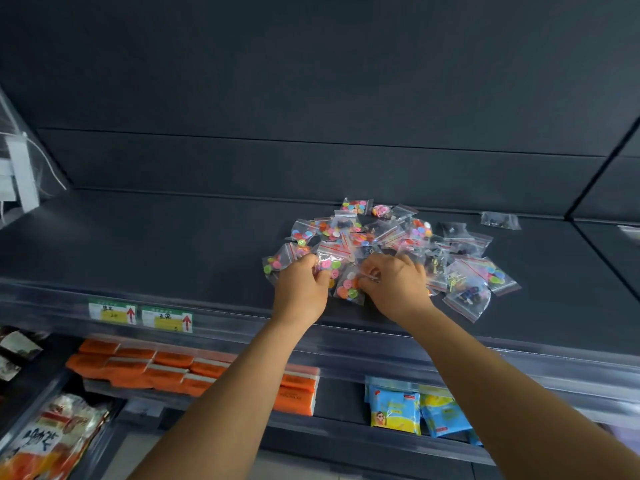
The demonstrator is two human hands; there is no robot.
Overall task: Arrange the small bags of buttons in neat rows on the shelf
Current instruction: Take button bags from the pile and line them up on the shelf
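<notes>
Both arms reach up and forward onto the dark shelf (173, 237), wrists bent slightly down, backs of the hands toward the camera. Left hand (300, 289) has fingers curled over the near-left edge of the pile, gripping a bag of pink and green buttons (330, 259). Right hand (394, 289) has fingers curled too, thumb and fingertips pinching the top edge of a bag of orange and green buttons (349, 287) that lies between the two hands.

The button bags (388, 237) are small clear zip pouches with red seal lines, heaped in a loose overlapping pile right of shelf centre. Most hold bright mixed buttons; several on the right hold dark or metallic pieces. One dark-filled bag (500, 220) lies apart at the back right. Exact count can't be told because of overlap; roughly two dozen, no rows visible.

Two price tags (140, 315) with red arrows sit on the shelf's front rail. Lower shelf: about nine orange packs (138, 367) and three blue-yellow packets (419, 412) visible.
</notes>
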